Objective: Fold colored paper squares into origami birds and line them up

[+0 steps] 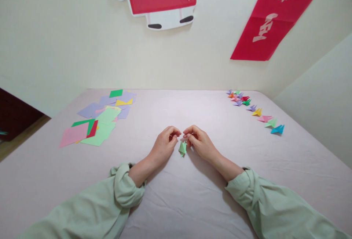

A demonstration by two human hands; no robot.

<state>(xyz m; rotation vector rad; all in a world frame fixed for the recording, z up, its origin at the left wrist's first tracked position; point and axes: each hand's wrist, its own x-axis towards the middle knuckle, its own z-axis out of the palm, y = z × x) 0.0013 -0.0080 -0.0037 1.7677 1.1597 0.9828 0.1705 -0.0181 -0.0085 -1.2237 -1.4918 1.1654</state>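
A small folded light-green paper piece point(182, 148) sits between my two hands at the middle of a pale pink cloth-covered table point(176, 202). My left hand point(164, 145) has its fingers curled in a pinch just left of the paper. My right hand point(198, 141) is curled too, with its fingertips on the paper's upper right corner. Whether the left fingertips touch the paper I cannot tell. Both forearms wear light-green sleeves, rolled at the cuffs.
A loose spread of flat coloured paper squares point(100, 119) lies at the far left. A row of several small folded paper figures point(255, 110) runs along the far right. Cream walls carry red banners point(271, 18).
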